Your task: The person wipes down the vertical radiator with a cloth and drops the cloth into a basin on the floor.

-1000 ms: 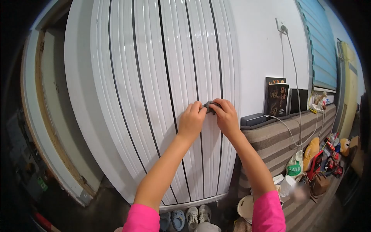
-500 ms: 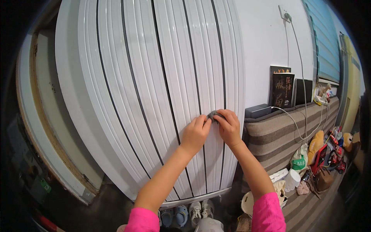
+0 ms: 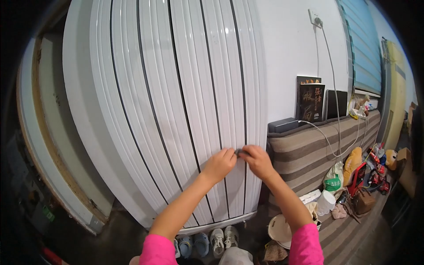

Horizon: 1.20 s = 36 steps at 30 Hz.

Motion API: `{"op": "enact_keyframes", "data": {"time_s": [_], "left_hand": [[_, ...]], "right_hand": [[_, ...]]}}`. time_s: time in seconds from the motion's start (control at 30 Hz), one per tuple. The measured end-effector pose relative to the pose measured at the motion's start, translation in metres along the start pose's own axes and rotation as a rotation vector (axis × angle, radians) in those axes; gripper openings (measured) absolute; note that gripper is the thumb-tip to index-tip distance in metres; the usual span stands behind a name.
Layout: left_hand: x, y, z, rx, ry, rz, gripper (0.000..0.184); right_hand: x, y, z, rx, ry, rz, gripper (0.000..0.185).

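Observation:
A small dark grey item (image 3: 240,153), perhaps a cloth, is pinched between both hands in front of the white ribbed panel (image 3: 154,110). My left hand (image 3: 219,164) closes on its left side, fingertips bent together. On its right side my right hand (image 3: 257,160) grips it with thumb and fingers. Most of the item is hidden by the fingers. Both hands are near the right part of the panel, above its lower edge.
To the right stands a striped sofa (image 3: 300,148) with a grey box (image 3: 283,126), books (image 3: 312,102) and a cable on its back. A bag (image 3: 333,179), a white cup (image 3: 326,202) and toys lie on the seat. Shoes (image 3: 217,240) stand below the panel; a door frame (image 3: 57,145) is left.
Both hands have moved down along the panel with the grey item between them. Less of the item shows now. The camera view has shifted slightly.

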State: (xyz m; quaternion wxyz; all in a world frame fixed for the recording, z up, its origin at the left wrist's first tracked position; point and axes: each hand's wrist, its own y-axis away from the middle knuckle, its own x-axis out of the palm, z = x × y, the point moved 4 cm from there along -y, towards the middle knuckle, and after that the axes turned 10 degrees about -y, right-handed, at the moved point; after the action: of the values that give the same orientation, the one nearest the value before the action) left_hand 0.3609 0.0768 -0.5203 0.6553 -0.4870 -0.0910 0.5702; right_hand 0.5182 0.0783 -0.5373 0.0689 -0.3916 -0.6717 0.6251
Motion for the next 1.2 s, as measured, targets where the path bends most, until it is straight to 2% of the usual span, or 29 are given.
{"op": "enact_keyframes", "data": {"time_s": [0.03, 0.13, 0.23, 0.33, 0.47, 0.77, 1.1, 1.17, 1.2], "left_hand": [[-0.005, -0.014, 0.003, 0.013, -0.004, -0.013, 0.015], [-0.025, -0.068, 0.011, -0.061, 0.01, -0.238, 0.022], [-0.011, -0.093, 0.019, -0.172, -0.023, -0.197, 0.029], [-0.001, -0.09, 0.014, -0.158, -0.089, -0.265, 0.031], [0.006, -0.078, 0.003, -0.107, -0.087, -0.231, 0.032], [0.033, -0.04, -0.026, -0.066, -0.033, -0.127, 0.028], [0.051, 0.015, -0.052, 0.033, 0.037, 0.141, 0.017], [0.04, 0.012, -0.043, 0.051, 0.034, 0.196, 0.016], [0.029, 0.006, -0.036, 0.044, 0.027, 0.138, 0.016]], "right_hand": [[-0.012, -0.012, -0.008, -0.01, 0.031, -0.073, 0.018], [-0.049, -0.055, -0.029, 0.053, 0.248, -0.26, 0.019], [-0.056, -0.079, -0.045, 0.018, 0.261, -0.324, 0.028], [-0.041, -0.063, -0.054, 0.046, 0.177, -0.384, 0.031], [-0.025, -0.03, -0.054, 0.083, 0.141, -0.469, 0.032], [-0.011, 0.024, -0.043, 0.138, 0.104, -0.372, 0.032], [-0.001, 0.074, -0.007, 0.287, -0.033, -0.046, 0.03], [-0.01, 0.062, -0.004, 0.222, 0.006, -0.021, 0.03], [-0.014, 0.051, -0.003, 0.189, 0.025, -0.01, 0.03]]}}
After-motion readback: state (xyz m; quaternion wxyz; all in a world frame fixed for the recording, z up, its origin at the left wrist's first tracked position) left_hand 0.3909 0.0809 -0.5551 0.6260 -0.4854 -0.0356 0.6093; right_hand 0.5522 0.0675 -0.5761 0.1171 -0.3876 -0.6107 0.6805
